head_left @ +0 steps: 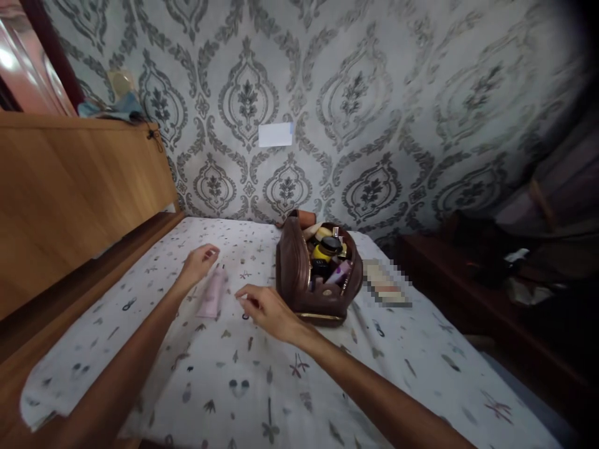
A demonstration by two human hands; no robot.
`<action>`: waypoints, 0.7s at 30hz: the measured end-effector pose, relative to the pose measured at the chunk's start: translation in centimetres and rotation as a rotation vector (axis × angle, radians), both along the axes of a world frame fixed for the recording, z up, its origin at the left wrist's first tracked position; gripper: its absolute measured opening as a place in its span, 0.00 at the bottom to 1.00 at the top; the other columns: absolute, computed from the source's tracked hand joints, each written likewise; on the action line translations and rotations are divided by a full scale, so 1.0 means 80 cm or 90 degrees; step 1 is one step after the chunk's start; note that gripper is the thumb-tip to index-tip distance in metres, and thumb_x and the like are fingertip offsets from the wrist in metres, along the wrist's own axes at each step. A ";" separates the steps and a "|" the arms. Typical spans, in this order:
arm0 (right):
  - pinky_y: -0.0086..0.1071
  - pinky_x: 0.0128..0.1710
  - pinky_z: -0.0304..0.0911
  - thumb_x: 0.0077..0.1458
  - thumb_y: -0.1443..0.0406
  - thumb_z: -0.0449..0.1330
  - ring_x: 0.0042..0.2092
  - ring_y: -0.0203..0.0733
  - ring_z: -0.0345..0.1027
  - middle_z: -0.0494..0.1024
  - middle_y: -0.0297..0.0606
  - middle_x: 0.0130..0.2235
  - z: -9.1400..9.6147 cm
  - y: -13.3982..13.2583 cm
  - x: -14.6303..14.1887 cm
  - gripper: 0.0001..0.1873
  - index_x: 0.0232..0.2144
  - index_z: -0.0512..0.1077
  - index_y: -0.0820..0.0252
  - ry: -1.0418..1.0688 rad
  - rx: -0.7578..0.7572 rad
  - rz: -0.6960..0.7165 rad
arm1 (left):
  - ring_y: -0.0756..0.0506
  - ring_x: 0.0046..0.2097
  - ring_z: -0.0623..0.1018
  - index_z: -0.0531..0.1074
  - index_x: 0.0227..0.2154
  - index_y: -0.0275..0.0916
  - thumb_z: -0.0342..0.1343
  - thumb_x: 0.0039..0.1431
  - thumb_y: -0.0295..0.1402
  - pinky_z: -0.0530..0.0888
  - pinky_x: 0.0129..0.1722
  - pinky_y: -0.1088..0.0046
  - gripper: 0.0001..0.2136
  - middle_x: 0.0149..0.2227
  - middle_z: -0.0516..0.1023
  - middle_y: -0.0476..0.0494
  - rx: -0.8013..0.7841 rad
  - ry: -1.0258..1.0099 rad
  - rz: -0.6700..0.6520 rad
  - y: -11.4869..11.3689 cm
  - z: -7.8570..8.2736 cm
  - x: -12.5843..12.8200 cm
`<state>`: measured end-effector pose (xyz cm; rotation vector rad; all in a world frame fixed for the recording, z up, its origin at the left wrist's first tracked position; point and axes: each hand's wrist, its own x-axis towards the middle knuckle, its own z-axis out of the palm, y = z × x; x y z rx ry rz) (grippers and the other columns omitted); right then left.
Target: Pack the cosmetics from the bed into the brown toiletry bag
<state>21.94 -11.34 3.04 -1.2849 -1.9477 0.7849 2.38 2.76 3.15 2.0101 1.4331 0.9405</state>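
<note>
A pale pink squeeze tube (213,293) lies on the patterned white sheet between my two hands. My left hand (199,263) is just above and left of the tube, its fingers loosely bent with nothing seen in them. On the tube's other side, my right hand (267,310) hovers over the sheet, fingers apart and holding nothing. Close to the right hand stands a brown cosmetics bag (292,268), unzipped at the top. Several items fill it, among them a yellow jar with a black lid (330,245) and a purple tube (340,272).
A blurred-out flat item (386,284) lies right of the bag. The bed (238,418) meets a wallpapered wall bearing a white switch plate (275,135). A wooden cabinet (84,181) stands at left. Dark furniture (444,268) with piled things borders the right.
</note>
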 end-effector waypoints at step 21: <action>0.28 0.32 0.66 0.59 0.58 0.58 0.34 0.39 0.72 0.76 0.36 0.35 -0.102 0.002 -0.035 0.17 0.48 0.74 0.58 0.336 -0.096 -0.184 | 0.43 0.34 0.77 0.75 0.38 0.41 0.73 0.29 0.38 0.73 0.29 0.75 0.27 0.30 0.78 0.50 -0.345 -0.363 -0.043 -0.058 -0.034 0.028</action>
